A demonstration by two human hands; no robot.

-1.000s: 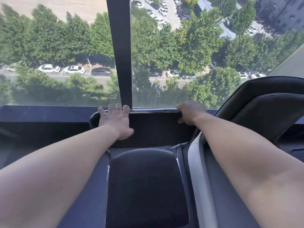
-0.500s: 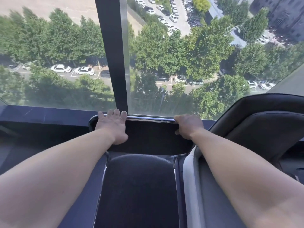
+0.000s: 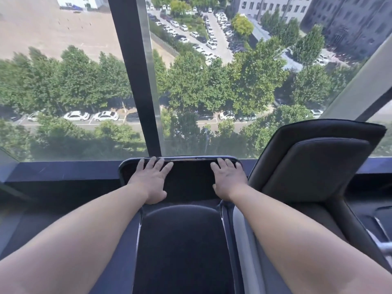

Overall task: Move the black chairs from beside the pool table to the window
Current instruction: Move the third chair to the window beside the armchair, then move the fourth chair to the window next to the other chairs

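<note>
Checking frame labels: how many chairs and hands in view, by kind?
Black chairs: 2, the centre chair and the right chair
Hands: 2, the left hand and the right hand
Total: 4

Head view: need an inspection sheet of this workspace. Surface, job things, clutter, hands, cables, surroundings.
Surface: dark sill under the glass; what the chairs stand on is hidden.
Job's things: black chair in the middle, backrest toward the window; second black chair close on its right.
Clutter: nothing seen.
Hands: left hand and right hand lie flat-fingered on the middle chair's backrest, fingertips at its top rim.
Cables: nothing seen.
Surroundings: dark post between panes; trees, parked cars, buildings far below outside.
</note>
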